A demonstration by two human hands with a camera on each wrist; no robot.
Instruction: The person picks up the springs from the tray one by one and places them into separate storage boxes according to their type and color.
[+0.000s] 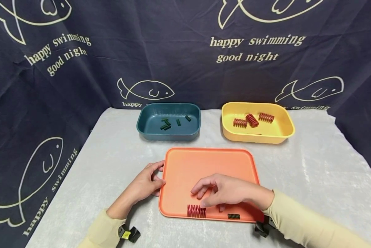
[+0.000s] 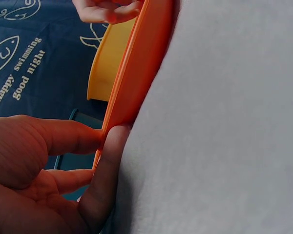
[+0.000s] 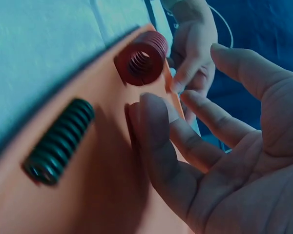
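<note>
An orange tray (image 1: 210, 163) lies on the cloth. My left hand (image 1: 145, 182) pinches its left rim, thumb on one side and fingers on the other (image 2: 112, 146). Over the tray's front half, my right hand (image 1: 226, 189) hovers with loosely bent, parted fingers and nothing between them. A thick red coil spring (image 1: 196, 211) lies along the tray's front edge, just below the right thumb. To its right is a smaller dark green coil spring (image 1: 233, 216). In the right wrist view, the red spring (image 3: 158, 46) shows its hollow end, apart from the fingertips.
Behind the tray, a blue bin (image 1: 170, 137) on the left holds several small green springs (image 1: 178, 122). A yellow bin (image 1: 257, 138) on the right holds several red springs (image 1: 240, 123). A dark fish-print curtain (image 1: 185, 51) hangs at the table's back.
</note>
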